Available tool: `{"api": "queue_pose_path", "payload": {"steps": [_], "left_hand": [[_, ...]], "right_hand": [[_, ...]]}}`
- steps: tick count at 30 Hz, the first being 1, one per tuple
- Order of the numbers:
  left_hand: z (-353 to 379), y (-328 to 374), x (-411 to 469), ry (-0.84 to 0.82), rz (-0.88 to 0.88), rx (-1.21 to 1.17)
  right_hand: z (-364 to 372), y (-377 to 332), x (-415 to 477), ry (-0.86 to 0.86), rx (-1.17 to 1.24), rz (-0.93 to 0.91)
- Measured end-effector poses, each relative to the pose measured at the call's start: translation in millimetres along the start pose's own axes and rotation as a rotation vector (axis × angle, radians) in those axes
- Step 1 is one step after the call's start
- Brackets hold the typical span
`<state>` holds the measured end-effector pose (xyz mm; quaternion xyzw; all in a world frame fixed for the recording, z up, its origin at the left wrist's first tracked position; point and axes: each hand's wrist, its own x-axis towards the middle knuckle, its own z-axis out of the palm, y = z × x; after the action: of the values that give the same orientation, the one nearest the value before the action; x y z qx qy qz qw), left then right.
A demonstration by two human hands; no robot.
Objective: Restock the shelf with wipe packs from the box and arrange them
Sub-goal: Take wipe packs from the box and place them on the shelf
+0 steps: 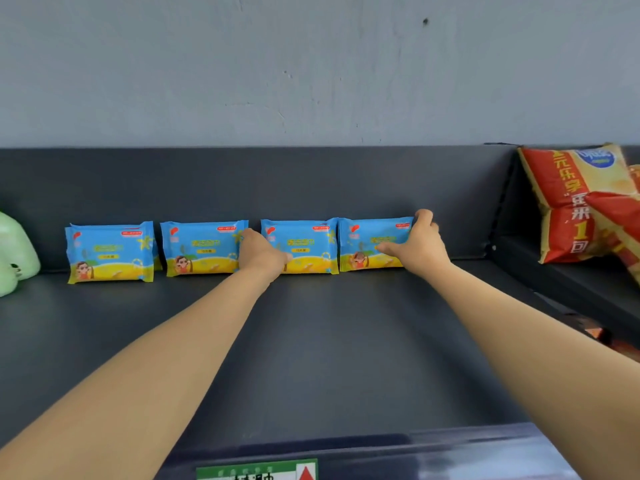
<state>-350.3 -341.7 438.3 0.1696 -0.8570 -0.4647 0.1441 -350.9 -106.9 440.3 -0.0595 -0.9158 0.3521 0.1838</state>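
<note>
We see a dark shelf (311,358) with four wipe packs (110,252) upright in a row against its back, a green thing (15,254) at left.

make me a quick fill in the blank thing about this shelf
____ wipe packs stand in a row at the back of the shelf.
The right hand grips the wipe pack at the ____ end of the row.
The left hand covers the gap between the second and ____ packs from the left.
The object at the far left edge is pale ____.
Missing words: four; right; third; green.
</note>
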Motion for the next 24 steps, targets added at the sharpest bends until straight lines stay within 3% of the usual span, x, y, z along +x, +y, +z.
{"api": "queue_pose_path", "payload": {"steps": [12,24], "left_hand": [[6,0,0,-0.002,0.012,0.071],[3,3,-9,-0.002,-0.013,0.141]], "right_hand": [[4,0,2,-0.097,-0.033,0.094],[2,-12,-10,0.092,-0.131,0.038]]}}
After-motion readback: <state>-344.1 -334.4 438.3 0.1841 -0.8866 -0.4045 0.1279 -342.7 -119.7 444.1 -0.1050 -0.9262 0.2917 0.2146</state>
